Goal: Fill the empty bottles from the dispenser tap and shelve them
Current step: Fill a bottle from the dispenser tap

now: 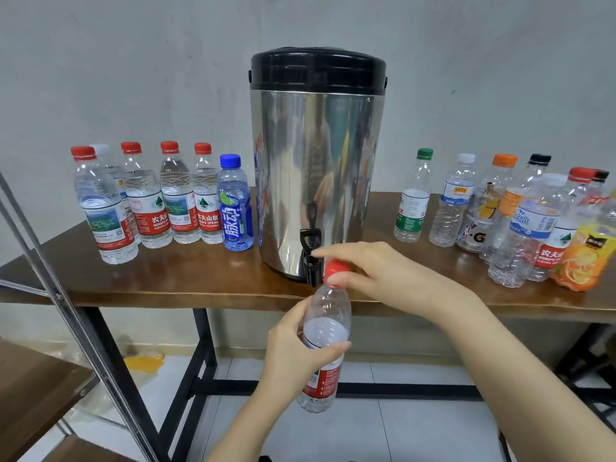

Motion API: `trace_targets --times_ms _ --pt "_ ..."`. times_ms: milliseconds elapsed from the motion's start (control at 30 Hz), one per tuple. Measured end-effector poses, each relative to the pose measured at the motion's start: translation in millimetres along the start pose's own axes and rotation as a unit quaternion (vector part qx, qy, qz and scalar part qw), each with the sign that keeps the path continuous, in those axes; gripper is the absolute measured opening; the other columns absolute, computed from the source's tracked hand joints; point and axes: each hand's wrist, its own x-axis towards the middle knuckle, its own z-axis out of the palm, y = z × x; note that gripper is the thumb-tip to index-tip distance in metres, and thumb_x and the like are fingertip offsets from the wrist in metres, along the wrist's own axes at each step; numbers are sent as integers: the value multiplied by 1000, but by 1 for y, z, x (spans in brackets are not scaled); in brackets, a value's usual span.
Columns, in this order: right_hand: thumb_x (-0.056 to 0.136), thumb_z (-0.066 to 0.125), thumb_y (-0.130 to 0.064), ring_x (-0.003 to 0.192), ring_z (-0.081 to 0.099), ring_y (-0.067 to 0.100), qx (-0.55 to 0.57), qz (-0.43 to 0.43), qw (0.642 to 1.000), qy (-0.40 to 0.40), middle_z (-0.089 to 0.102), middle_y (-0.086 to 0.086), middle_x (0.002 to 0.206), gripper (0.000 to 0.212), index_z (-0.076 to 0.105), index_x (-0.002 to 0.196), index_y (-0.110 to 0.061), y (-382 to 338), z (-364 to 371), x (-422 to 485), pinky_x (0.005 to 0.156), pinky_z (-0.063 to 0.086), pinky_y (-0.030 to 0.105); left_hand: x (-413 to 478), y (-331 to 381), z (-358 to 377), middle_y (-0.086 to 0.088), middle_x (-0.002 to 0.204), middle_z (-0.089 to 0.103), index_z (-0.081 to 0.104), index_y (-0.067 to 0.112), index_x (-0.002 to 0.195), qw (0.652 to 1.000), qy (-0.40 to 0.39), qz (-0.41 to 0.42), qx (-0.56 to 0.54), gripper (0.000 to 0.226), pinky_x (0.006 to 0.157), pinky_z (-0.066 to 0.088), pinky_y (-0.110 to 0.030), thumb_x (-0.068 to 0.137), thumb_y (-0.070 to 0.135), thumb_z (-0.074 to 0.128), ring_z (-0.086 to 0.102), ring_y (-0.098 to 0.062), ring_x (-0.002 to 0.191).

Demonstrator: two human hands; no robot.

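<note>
A steel dispenser [316, 168] with a black lid stands on the wooden table [186, 281], its black tap [311, 258] over the front edge. Just below the tap I hold a clear bottle [328, 318] with a red label, filled with water. My left hand [300, 355] grips its body. My right hand [370, 271] pinches its red cap [336, 270] from the right. Several filled bottles [160, 201] stand in a row left of the dispenser. Several empty bottles [500, 215] with mixed caps stand on the right.
A metal shelf frame [63, 295] with wooden boards [36, 388] stands at the left. The table's black legs and crossbar [200, 385] lie below my hands. A yellow spot [145, 361] marks the tiled floor under the table.
</note>
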Motion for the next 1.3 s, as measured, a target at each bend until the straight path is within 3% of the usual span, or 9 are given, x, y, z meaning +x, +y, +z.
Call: trace_targets --times_ms 100,167,267,367,500,700,833,967,1300 --pt "69 41 -83 75 55 1 -8 82 996 35 61 -16 92 68 56 110 -31 1 0 -3 69 48 28 2 0 1 25 114 66 55 51 118 1000 9 3 16 72 85 53 -17 52 50 86 61 5 106" --pt "75 50 -77 74 57 11 -41 107 993 39 62 -8 82 55 57 94 -26 4 -1 0 65 50 34 3 -1 3 23 117 65 54 47 125 1000 4 6 27 82 90 55 -25 49 60 79 60 1 109" --pt "88 65 -48 79 58 9 7 79 997 5 65 -5 92 25 66 106 -30 13 0 4 74 51 31 3 -3 3 21 116 65 53 48 125 1000 1 1 24 82 91 56 -31 48 61 78 61 0 108" --pt "84 62 -57 83 60 2 57 79 995 -24 64 -10 106 43 61 122 -38 15 1 4 79 49 24 2 -5 4 21 116 66 52 51 121 1000 7 8 26 77 92 55 -33 49 58 79 61 1 108" --pt "82 69 -51 69 53 3 35 76 996 19 61 -7 88 26 67 90 -26 15 6 8 67 41 18 2 -6 6 24 118 65 52 54 119 999 2 16 31 72 94 53 -31 53 51 81 60 1 110" --pt "84 75 -26 78 60 10 121 45 991 22 70 -6 95 16 73 100 -29 26 2 7 75 49 17 -2 -16 4 27 119 63 50 45 128 998 -59 -39 -1 76 92 53 -24 66 21 88 60 3 110" --pt "87 73 -27 72 57 12 76 114 983 121 67 -1 98 17 73 102 -21 65 13 10 73 44 22 -11 -29 6 22 108 66 52 47 119 994 -27 -104 -8 69 79 55 -19 68 14 87 63 4 96" --pt "91 68 -30 86 57 16 -34 230 969 85 63 5 104 28 68 113 -13 113 43 16 82 44 28 -14 -38 3 27 104 55 43 46 114 991 9 -131 -6 69 67 44 -11 71 15 86 56 3 90" --pt "95 61 -39 105 57 28 -93 310 942 84 57 8 115 37 63 120 -11 127 71 22 84 47 37 7 -44 7 15 125 56 45 36 136 994 41 -88 51 80 101 48 -34 69 27 89 52 -9 117"
